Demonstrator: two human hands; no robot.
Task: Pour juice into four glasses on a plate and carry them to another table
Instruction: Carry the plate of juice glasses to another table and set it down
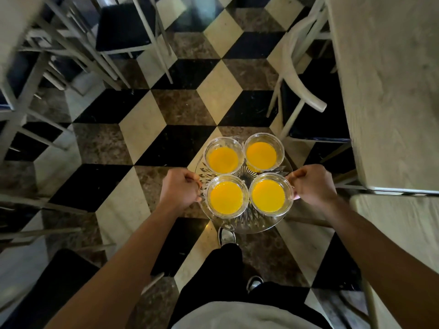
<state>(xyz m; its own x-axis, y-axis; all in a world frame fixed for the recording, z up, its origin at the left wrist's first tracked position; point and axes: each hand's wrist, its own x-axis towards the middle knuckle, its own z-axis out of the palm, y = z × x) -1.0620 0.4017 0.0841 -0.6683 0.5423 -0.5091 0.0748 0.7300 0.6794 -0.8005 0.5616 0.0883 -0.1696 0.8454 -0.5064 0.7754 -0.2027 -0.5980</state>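
From the head camera, looking down, a person holds a clear cut-glass plate out in front, up in the air above the floor. The left hand is curled tight around the left rim of the plate. The right hand is curled tight around the right rim.

Four glasses stand on the plate in a square, close together. The far left glass and the far right glass sit side by side. The near left glass and the near right glass sit just in front of them, between the two hands. Each glass has bright orange juice inside.

Below the plate is a checkered floor with black, cream and brown tiles. One shoe shows under the plate's near edge. A pale table runs along the right side, with a white chair pushed next to it. More chairs with dark seats stand on the left.
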